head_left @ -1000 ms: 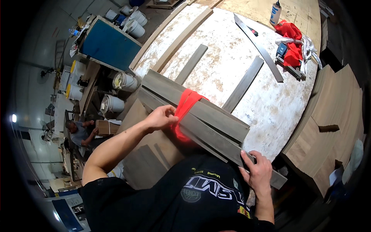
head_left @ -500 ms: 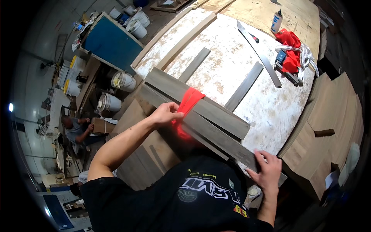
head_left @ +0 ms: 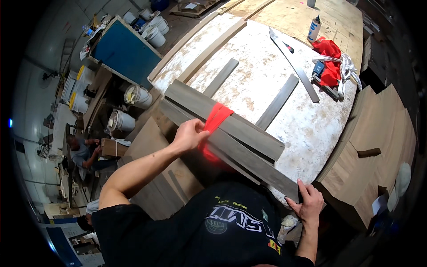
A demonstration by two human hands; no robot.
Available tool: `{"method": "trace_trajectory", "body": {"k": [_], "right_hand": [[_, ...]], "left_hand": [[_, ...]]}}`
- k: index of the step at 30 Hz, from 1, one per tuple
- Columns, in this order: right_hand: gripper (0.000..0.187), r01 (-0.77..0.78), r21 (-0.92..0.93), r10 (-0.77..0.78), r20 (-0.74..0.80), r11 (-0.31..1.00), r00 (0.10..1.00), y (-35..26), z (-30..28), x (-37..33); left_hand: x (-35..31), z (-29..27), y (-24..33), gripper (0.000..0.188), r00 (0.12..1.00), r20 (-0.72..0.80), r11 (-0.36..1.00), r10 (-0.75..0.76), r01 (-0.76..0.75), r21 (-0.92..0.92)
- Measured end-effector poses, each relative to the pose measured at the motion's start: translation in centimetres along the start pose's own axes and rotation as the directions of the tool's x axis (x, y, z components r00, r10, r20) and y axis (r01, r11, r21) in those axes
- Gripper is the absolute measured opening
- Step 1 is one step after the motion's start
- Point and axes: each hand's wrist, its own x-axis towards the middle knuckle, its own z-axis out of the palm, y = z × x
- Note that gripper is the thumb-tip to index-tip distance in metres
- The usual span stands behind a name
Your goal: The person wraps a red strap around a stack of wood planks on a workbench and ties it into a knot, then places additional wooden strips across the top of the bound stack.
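Two long grey-brown wooden pieces, an upper board (head_left: 242, 127) and a nearer board (head_left: 253, 155), lie side by side at a slant, with a dark gap between them. Around their left half runs a red cloth band (head_left: 217, 115), its lower part hanging below the near edge. My left hand (head_left: 189, 135) is closed, pinching the band at the near board. At the right end of the near board, my right hand (head_left: 308, 201) grips the corner between thumb and fingers. Two grey wooden strips, one left (head_left: 221, 78) and one right (head_left: 279, 101), extend from beneath the boards.
The white-stained worktable (head_left: 307, 133) carries a metal straightedge (head_left: 293, 64), a glue bottle (head_left: 314, 29), a red cloth (head_left: 329, 62) and a blue-and-black tool (head_left: 318, 69). Stacked wood panels (head_left: 382, 147) stand right. At left are buckets (head_left: 121, 120) and a co-worker (head_left: 82, 151) with a box.
The view has shifted slightly. Both hands keep their places on the band and the board end; the right fingers have closed in a little at the corner.
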Motion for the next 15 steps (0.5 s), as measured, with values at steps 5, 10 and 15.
{"method": "trace_trajectory", "body": {"k": [5,10,15], "right_hand": [[0.069,0.035,-0.008,-0.035,-0.013,0.999,0.999,1.1,-0.6,2.1],[0.069,0.040,0.004,-0.040,-0.038,0.999,0.998,1.5,-0.5,2.5],[0.072,-0.004,0.013,0.004,-0.010,1.000,1.000,0.6,0.1,0.9]], "left_hand": [[-0.7,0.0,0.3,0.026,0.997,-0.060,0.999,-0.044,0.043,-0.026],[-0.2,-0.1,-1.4,0.029,0.988,0.131,0.933,-0.082,0.123,-0.340],[0.4,-1.5,-0.2,0.031,0.988,0.149,0.992,0.033,-0.051,0.116]]}}
